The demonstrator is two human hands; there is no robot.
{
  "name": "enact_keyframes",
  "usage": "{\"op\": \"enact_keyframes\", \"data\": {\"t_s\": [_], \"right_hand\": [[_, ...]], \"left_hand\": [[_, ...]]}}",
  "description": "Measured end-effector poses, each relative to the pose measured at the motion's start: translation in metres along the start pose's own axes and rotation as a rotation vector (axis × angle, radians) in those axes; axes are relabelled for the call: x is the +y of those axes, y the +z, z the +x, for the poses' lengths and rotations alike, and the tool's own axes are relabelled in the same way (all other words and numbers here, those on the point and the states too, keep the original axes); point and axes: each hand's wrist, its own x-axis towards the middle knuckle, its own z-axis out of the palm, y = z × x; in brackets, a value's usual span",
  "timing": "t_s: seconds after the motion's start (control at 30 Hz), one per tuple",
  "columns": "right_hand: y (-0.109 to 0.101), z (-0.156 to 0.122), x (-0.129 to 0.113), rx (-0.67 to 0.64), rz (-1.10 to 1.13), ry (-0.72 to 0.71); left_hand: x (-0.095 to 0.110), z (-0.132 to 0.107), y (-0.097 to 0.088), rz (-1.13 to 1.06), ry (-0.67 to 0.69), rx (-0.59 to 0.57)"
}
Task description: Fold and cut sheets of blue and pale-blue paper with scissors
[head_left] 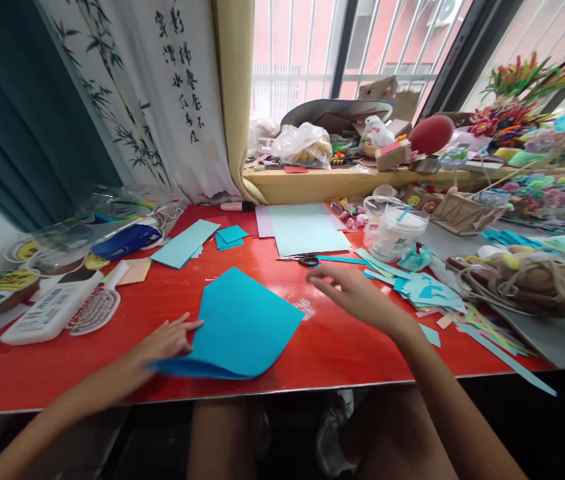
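Observation:
A blue sheet of paper lies on the red tabletop in front of me, its near-left corner lifted and curled. My left hand is at the sheet's left edge, fingers spread, the index finger touching the paper. The lifted corner passes close to the left wrist. To the right of the sheet, my right hand hovers with fingers loosely bent and nothing visible in them. Just beyond it lie scissors with black handles, beside a narrow blue strip.
Pale blue sheets and small blue squares lie farther back. Paper offcuts and a white lidded tub crowd the right. A white bottle and a hairbrush are at left. The table's front edge is near.

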Motion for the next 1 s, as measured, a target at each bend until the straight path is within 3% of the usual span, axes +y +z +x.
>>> {"op": "enact_keyframes", "data": {"t_s": [0.1,0.2,0.3,0.37,0.47,0.67,0.77,1.0], "right_hand": [[0.024,0.046,0.049,-0.061,-0.276,0.072],[0.048,0.073,0.082,-0.075,-0.323,0.095],[0.058,0.080,0.096,-0.072,-0.348,0.115],[0.059,0.079,0.100,-0.070,-0.357,0.132],[0.057,0.074,0.105,-0.086,-0.362,0.149],[0.050,0.066,0.105,-0.114,-0.411,0.146],[0.048,0.064,0.096,-0.108,-0.463,0.095],[0.045,0.062,0.088,-0.117,-0.525,0.079]], "left_hand": [[-0.008,0.002,-0.006,-0.194,-0.072,-0.138],[0.000,0.011,-0.002,-0.180,-0.170,-0.060],[0.013,0.025,0.006,-0.071,-0.333,0.065],[0.017,0.037,0.014,0.028,-0.367,0.130],[0.012,0.056,0.022,0.122,-0.304,0.158],[-0.005,0.080,0.021,-0.185,-0.062,0.023],[-0.002,0.083,0.019,-0.272,-0.084,0.038],[0.006,0.087,0.020,-0.221,-0.259,0.161]]}}
